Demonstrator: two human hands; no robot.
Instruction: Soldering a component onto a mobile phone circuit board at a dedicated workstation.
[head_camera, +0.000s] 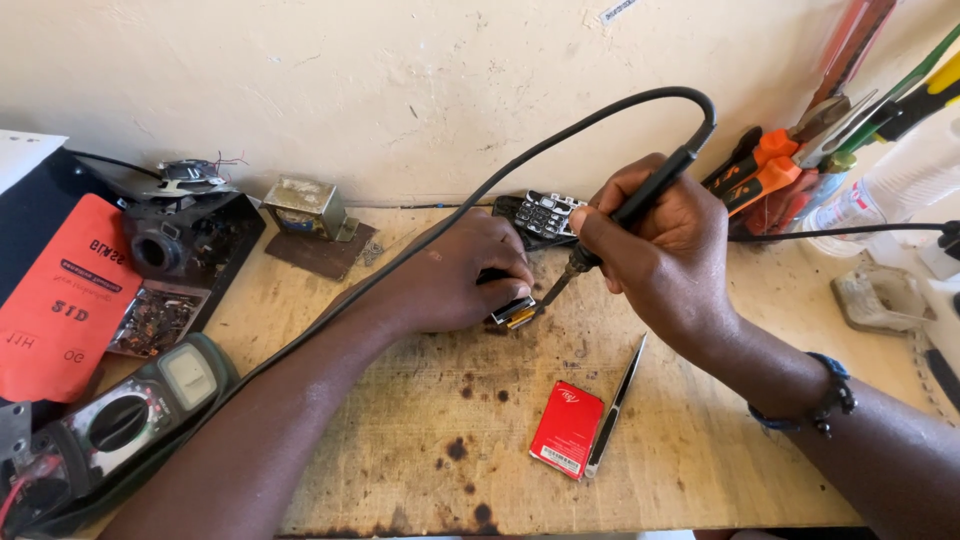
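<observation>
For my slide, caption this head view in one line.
Right hand touches a soldering iron to a small part pinned by the left hand on a workbench.

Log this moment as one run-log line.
right hand: grips soldering iron, tip at small part | left hand: pins small part on bench | nearby: tweezers, red battery, multimeter
</observation>
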